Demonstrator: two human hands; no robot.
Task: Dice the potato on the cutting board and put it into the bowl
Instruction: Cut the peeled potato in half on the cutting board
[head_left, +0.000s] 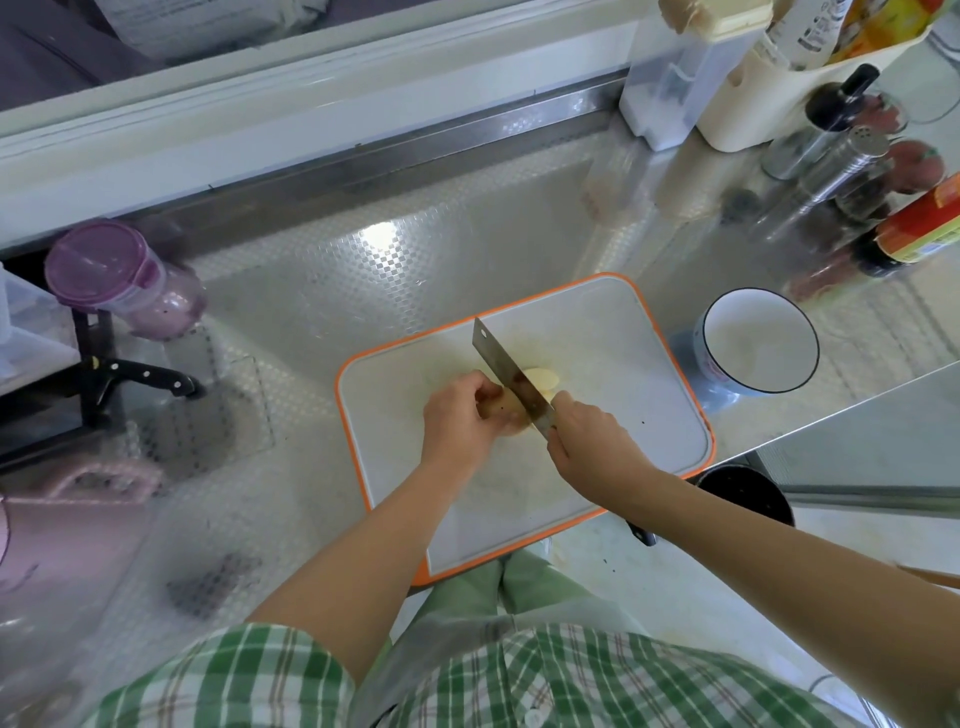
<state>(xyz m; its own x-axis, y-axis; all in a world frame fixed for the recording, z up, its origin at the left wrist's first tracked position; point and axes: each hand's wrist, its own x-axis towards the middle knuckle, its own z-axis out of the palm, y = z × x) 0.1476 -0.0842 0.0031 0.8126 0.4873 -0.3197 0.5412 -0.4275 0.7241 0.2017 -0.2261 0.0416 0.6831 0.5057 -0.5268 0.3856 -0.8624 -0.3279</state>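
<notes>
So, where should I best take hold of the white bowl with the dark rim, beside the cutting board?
Probably at the near rim, from above: the white ceramic bowl with the dark rim stands upright, open and without handle, and the dark bottle with the red label stands on its far side.

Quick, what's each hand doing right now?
Left hand: curled round the potato, holding it.
Right hand: closed on the knife handle.
</notes>
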